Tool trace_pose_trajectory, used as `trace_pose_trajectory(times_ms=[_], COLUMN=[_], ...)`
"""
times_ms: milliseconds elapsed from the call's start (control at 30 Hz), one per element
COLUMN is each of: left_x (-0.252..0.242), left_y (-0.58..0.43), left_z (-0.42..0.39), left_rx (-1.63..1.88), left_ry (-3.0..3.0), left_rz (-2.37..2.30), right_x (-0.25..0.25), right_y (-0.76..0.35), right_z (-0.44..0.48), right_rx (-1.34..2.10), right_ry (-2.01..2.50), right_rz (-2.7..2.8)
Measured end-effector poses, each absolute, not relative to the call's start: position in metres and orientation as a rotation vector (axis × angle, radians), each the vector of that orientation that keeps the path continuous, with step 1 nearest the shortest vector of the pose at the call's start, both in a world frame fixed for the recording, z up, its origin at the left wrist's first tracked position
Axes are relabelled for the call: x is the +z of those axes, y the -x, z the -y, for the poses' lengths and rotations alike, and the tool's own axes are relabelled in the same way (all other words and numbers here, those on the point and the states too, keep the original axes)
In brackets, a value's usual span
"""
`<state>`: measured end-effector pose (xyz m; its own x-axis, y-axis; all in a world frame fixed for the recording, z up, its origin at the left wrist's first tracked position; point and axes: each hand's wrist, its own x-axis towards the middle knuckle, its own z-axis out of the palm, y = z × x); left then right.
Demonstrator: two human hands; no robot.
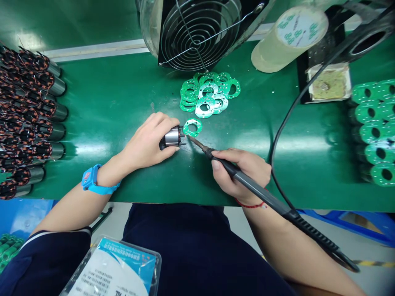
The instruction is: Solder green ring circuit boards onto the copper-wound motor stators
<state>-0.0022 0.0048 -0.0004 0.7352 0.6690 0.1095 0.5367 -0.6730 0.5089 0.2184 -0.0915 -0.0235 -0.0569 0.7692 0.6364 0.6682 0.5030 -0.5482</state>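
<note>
My left hand (153, 139) is closed around a silver motor stator (173, 137) lying on its side on the green table, its wire end facing right. In my right hand (242, 170) is a soldering iron (259, 188), gripped like a pen. The iron's tip reaches the stator's wire end, beside a single green ring-shaped circuit board (193, 128). Whether the tip touches metal, I cannot tell. Behind that board lies a loose pile of similar ring boards (205, 107).
A fan with a wire grille (197, 41) stands at the back. To its right are a tape roll (290, 39) and a soldering sponge (328, 82). Rows of stators (55, 131) fill the left side; board-topped ones (375, 132) stand right. The iron's cable (285, 123) loops across the table.
</note>
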Motion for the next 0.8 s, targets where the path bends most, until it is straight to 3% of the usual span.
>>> trace_pose_trajectory(times_ms=[800], left_x=[-0.0013], left_y=[0.0024], left_z=[-0.0046], left_rx=[0.4], left_ry=[-2.528], left_rz=[-0.907], right_x=[-0.0215], right_y=[-0.2198], right_z=[0.0956], right_rx=[0.1], right_ry=[1.313], right_rz=[1.725])
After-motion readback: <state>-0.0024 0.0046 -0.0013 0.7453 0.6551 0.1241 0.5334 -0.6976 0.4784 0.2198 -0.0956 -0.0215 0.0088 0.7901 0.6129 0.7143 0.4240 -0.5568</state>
